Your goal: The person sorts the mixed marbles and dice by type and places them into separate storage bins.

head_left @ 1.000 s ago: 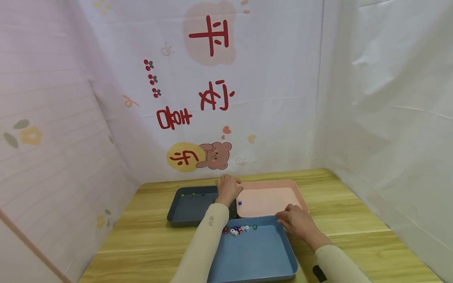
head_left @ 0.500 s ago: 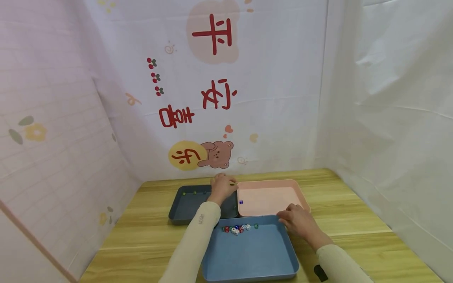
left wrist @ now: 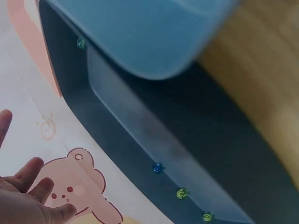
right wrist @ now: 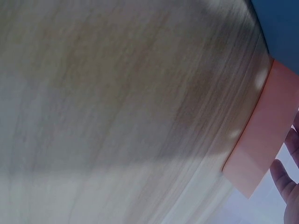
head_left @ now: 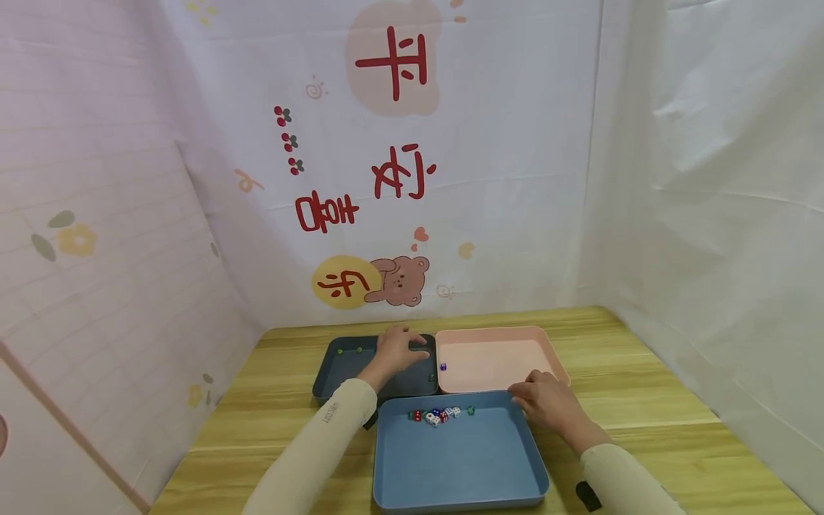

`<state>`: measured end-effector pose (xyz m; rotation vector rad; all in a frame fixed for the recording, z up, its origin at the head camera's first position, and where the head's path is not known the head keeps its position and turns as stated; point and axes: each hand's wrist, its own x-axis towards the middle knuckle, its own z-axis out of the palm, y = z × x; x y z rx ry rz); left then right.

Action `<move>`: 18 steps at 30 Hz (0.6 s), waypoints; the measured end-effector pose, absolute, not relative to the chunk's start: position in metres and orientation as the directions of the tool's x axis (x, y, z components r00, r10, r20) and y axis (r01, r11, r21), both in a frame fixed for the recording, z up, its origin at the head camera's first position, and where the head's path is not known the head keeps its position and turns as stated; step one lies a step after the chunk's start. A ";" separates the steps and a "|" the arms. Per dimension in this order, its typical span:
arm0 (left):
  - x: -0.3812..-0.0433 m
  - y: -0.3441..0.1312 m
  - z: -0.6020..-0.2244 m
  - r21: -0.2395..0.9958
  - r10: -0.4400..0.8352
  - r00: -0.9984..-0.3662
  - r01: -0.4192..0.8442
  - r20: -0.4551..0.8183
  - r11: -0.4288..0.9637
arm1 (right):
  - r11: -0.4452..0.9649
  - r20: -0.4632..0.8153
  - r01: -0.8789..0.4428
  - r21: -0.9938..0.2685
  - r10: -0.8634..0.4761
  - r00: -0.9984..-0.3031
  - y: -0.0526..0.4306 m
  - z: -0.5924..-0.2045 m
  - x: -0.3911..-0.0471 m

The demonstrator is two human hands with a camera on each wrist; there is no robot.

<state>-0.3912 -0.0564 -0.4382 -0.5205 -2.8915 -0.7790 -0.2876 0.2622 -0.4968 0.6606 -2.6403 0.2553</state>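
Observation:
My left hand (head_left: 394,350) hovers over the dark blue-grey tray (head_left: 325,383), fingers spread and holding nothing. That tray has two yellow-green marbles (left wrist: 182,192) and a blue marble (left wrist: 158,167) along one side, and a green marble (left wrist: 81,43) by its other end. My right hand (head_left: 547,402) is beside the far right corner of the larger blue tray (head_left: 463,458), loosely bent. Thumb and fingers stand apart in the right wrist view, with nothing visible between them. Several dice (head_left: 433,419) lie bunched at the blue tray's far side, near a green glass marble (head_left: 471,410).
Behind the blue tray, a pink tray (head_left: 496,357) adjoins the dark one and holds a single blue die (head_left: 443,367) at its left side. All three trays rest on a wood-grain table (head_left: 644,415). White printed cloth (head_left: 515,179) hangs behind and at both sides.
My left hand has moved left, away from the border between the dark and pink trays, and its fingers have spread. The green marble in the dark tray has come into view. The right hand stays put.

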 end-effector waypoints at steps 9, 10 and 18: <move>-0.374 -0.079 -0.443 0.482 0.352 -0.923 0.382 0.156 0.788 | 0.879 0.406 -0.470 -0.084 -0.401 -0.822 0.263 -0.499 -0.290; -0.372 -0.081 -0.443 0.483 0.352 -0.923 0.381 0.154 0.788 | 0.877 0.408 -0.474 -0.079 -0.405 -0.818 0.263 -0.499 -0.290; -0.354 -0.092 -0.444 0.511 0.374 -0.912 0.405 0.166 0.758 | 0.865 0.428 -0.498 -0.068 -0.425 -0.797 0.263 -0.498 -0.288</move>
